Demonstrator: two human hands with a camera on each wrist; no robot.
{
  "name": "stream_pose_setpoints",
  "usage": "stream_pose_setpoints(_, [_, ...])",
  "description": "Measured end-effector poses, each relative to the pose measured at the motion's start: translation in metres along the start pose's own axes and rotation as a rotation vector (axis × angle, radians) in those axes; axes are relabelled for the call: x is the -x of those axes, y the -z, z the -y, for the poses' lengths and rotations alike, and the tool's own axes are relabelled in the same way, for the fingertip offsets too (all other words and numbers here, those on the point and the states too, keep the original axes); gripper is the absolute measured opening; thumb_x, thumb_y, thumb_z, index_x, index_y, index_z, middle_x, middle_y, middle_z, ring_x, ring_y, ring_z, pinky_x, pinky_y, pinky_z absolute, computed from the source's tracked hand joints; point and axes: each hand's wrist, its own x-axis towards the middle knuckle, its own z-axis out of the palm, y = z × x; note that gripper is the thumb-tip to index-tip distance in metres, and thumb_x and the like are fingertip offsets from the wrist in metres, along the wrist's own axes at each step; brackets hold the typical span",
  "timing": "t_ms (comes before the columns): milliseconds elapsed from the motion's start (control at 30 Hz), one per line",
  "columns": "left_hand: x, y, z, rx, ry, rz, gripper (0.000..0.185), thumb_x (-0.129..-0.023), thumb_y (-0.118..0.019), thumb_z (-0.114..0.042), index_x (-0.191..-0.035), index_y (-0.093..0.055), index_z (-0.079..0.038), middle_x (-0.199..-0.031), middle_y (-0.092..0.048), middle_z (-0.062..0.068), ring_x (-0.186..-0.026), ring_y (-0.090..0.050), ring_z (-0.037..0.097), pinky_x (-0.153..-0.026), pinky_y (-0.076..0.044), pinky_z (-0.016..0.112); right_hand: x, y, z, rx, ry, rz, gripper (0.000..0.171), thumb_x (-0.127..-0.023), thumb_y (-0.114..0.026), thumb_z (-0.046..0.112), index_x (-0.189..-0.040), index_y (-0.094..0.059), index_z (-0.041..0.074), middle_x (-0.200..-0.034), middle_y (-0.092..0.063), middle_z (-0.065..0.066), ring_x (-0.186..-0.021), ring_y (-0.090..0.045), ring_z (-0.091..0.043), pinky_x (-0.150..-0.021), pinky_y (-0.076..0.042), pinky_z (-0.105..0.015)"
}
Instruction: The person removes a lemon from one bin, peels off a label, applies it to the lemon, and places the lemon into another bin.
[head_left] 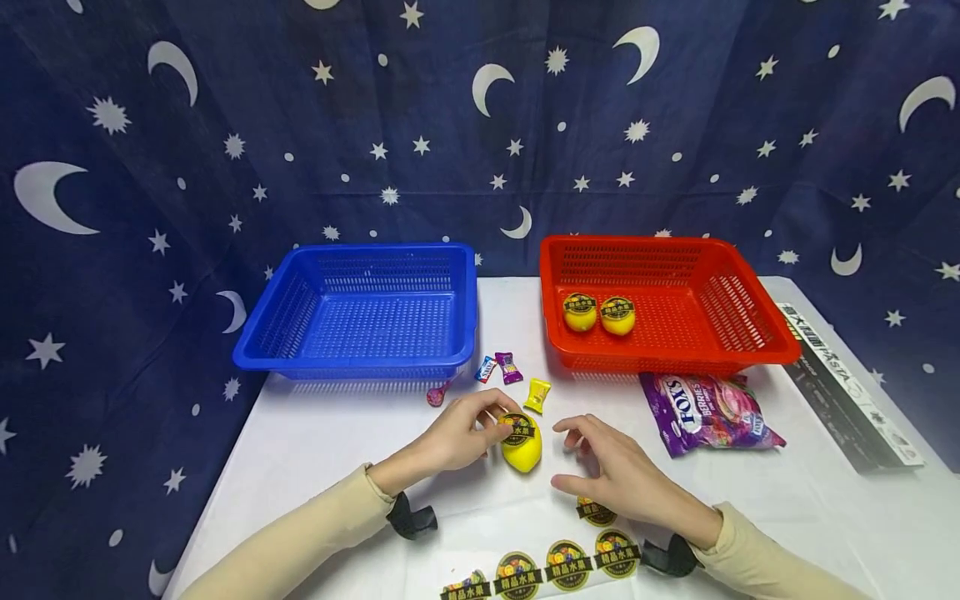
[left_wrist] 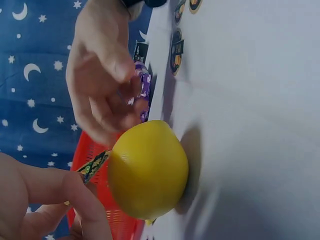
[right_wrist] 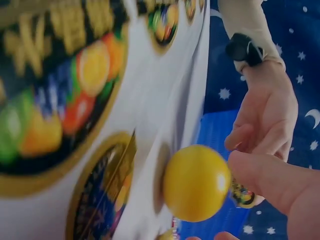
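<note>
A yellow lemon (head_left: 522, 454) lies on the white table between my two hands. My left hand (head_left: 467, 429) pinches a round black-and-gold fruit sticker (head_left: 517, 430) by its edge, against the lemon's upper side. In the left wrist view, that sticker (left_wrist: 94, 166) stands partly off the lemon (left_wrist: 149, 170). My right hand (head_left: 618, 467) is just right of the lemon, apart from it, fingers loosely bent and holding nothing. Beneath it, a round sticker (head_left: 597, 512) is partly covered. A strip of similar stickers (head_left: 568, 566) lies at the table's front.
At the back stand a blue basket (head_left: 352, 367) and a red basket (head_left: 675, 354) with two stickered lemons (head_left: 617, 317) inside. Wrapped candies (head_left: 537, 395) and a lollipop (head_left: 436, 395) lie ahead of my hands. A purple candy bag (head_left: 708, 414) and a black-and-white box (head_left: 851, 392) are at right.
</note>
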Motion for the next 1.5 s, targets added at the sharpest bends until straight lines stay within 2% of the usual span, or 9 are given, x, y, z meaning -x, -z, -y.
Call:
stream_pose_setpoints(133, [-0.006,-0.001,0.003,0.055,0.030,0.013,0.021,-0.096,-0.066,-0.006,-0.117,-0.069,-0.007,-0.094,-0.066,0.010,-0.072,-0.064,0.034,-0.057,-0.058,0.037,-0.017,-0.007,-0.008,-0.068,0.000,0.035,0.064,-0.083,-0.085,0.041,-0.136,-0.059,0.016,-0.107,-0.067,0.003,-0.087,-0.059,-0.008,-0.071,-0.047,-0.022])
stream_pose_setpoints(200, [-0.008,-0.003,0.003,0.075,0.039,0.014,0.020,-0.096,-0.066,-0.005,-0.116,-0.069,-0.006,-0.093,-0.067,0.011,-0.071,-0.064,0.036,-0.058,-0.059,0.042,-0.023,-0.011,-0.010,-0.095,0.006,0.055,0.066,-0.084,-0.084,0.043,-0.138,-0.059,0.016,-0.108,-0.068,0.002,-0.086,-0.059,-0.009,-0.070,-0.046,-0.021])
stream_pose_setpoints(300, [-0.009,-0.006,0.003,0.103,0.050,0.010,0.019,-0.095,-0.067,-0.004,-0.114,-0.068,-0.003,-0.092,-0.068,0.013,-0.065,-0.063,0.030,-0.056,-0.058,0.043,-0.030,-0.016,-0.010,-0.115,0.003,0.068,0.065,-0.084,-0.083,0.044,-0.139,-0.059,0.017,-0.108,-0.068,0.004,-0.086,-0.059,-0.009,-0.070,-0.046,-0.021])
stream_pose_setpoints(500, [-0.005,-0.016,0.004,0.106,0.065,-0.034,0.017,-0.094,-0.069,-0.005,-0.112,-0.067,-0.005,-0.099,-0.067,0.011,-0.059,-0.059,0.015,-0.049,-0.055,0.030,-0.035,-0.020,-0.009,-0.091,-0.005,0.038,0.060,-0.082,-0.086,0.040,-0.132,-0.062,0.017,-0.103,-0.067,0.009,-0.085,-0.060,-0.008,-0.072,-0.047,-0.022])
stream_pose_setpoints(667, [-0.004,-0.019,0.002,0.022,0.038,-0.075,0.019,-0.094,-0.070,-0.007,-0.112,-0.069,-0.008,-0.099,-0.068,0.006,-0.064,-0.059,0.011,-0.050,-0.053,0.023,-0.035,-0.021,-0.006,-0.069,-0.016,0.025,0.059,-0.081,-0.086,0.041,-0.129,-0.063,0.017,-0.104,-0.067,0.011,-0.086,-0.060,-0.008,-0.074,-0.047,-0.022])
stream_pose_setpoints(833, [-0.005,-0.017,0.002,-0.089,0.005,-0.079,0.022,-0.091,-0.074,-0.007,-0.112,-0.070,-0.010,-0.096,-0.070,0.005,-0.066,-0.056,0.008,-0.055,-0.049,0.021,-0.034,-0.021,-0.004,-0.043,-0.012,0.026,0.060,-0.081,-0.086,0.041,-0.130,-0.063,0.017,-0.103,-0.067,0.010,-0.086,-0.061,-0.008,-0.075,-0.048,-0.022])
stream_pose_setpoints(1133, [-0.004,-0.015,-0.003,-0.232,-0.052,-0.109,0.032,-0.088,-0.079,-0.012,-0.114,-0.061,-0.017,-0.094,-0.069,0.000,-0.066,-0.055,0.005,-0.062,-0.047,0.021,-0.035,-0.019,-0.002,0.002,0.010,0.018,0.058,-0.081,-0.086,0.040,-0.128,-0.064,0.014,-0.096,-0.066,0.006,-0.082,-0.058,-0.008,-0.071,-0.043,-0.021])
stream_pose_setpoints(1400, [0.000,-0.018,-0.001,-0.363,-0.093,-0.178,0.032,-0.086,-0.084,-0.026,-0.114,-0.071,-0.017,-0.110,-0.061,0.007,-0.071,-0.057,0.009,-0.068,-0.042,0.022,-0.035,-0.019,-0.004,0.007,0.021,0.016,0.062,-0.079,-0.088,0.040,-0.130,-0.062,0.019,-0.100,-0.066,0.011,-0.083,-0.061,-0.007,-0.070,-0.045,-0.020])
stream_pose_setpoints(1500, [0.002,-0.020,0.002,-0.394,-0.136,-0.223,0.038,-0.086,-0.083,-0.029,-0.121,-0.073,-0.017,-0.118,-0.063,0.006,-0.077,-0.063,0.013,-0.068,-0.044,0.021,-0.034,-0.016,-0.003,0.013,0.028,-0.008,0.069,-0.076,-0.091,0.038,-0.134,-0.061,0.016,-0.104,-0.067,0.009,-0.084,-0.063,-0.008,-0.072,-0.047,-0.022])
